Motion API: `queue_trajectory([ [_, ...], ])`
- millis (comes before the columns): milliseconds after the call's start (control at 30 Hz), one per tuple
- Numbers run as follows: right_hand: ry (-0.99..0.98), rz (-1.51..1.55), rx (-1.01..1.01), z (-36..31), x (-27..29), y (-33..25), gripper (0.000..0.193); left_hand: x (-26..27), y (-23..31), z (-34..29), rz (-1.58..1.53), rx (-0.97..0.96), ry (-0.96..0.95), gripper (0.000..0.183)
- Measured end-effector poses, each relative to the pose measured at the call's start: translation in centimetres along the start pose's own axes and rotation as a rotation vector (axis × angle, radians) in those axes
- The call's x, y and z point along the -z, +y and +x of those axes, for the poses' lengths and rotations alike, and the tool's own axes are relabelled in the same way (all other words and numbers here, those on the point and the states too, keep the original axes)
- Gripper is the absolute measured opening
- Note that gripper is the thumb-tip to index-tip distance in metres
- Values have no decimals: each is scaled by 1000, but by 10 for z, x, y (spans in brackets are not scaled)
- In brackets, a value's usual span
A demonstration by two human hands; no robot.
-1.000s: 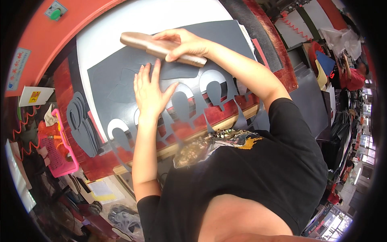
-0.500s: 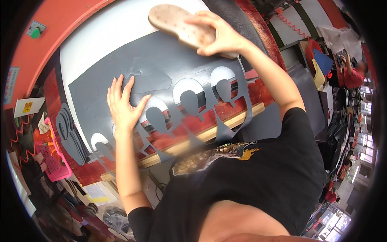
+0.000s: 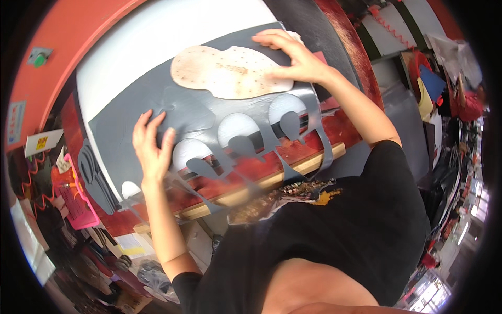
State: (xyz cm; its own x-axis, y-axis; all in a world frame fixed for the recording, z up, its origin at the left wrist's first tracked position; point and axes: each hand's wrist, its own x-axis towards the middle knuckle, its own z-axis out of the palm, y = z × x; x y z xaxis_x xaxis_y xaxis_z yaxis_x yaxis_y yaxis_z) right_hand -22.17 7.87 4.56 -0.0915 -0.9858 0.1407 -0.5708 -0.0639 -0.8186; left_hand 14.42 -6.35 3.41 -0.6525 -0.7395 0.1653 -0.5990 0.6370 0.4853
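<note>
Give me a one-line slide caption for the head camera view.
Left hand flat on a cut-out grey sheet while the right hand sets a tan sole-shaped template on it.

our left hand (image 3: 151, 146) flat, fingers spread, palm down | our right hand (image 3: 293, 57) reaching forward, fingers splayed, pressing down | both forearms bare

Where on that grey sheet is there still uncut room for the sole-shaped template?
Bare sheet shows between the left hand and the tan template, and along the grey sheet toward its upper left edge. The near edge is crowded with sole-shaped cutouts. The right hand covers the far right corner.
</note>
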Motion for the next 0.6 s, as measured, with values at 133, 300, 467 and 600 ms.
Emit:
queue_trajectory([
  [133, 8, -329, 199, -45, 2, 16, 77, -16, 16, 36, -62, -34, 215, 30],
  [300, 166, -257, 151, -55, -19, 29, 68, -56, 28, 57, -132, -19, 200, 35],
  [467, 179, -330, 210, -44, -11, 21, 74, -51, 22, 59, -250, -3, 187, 35],
  [600, 145, -300, 146, -38, -6, 19, 69, -46, 20, 69, -240, -10, 151, 37],
])
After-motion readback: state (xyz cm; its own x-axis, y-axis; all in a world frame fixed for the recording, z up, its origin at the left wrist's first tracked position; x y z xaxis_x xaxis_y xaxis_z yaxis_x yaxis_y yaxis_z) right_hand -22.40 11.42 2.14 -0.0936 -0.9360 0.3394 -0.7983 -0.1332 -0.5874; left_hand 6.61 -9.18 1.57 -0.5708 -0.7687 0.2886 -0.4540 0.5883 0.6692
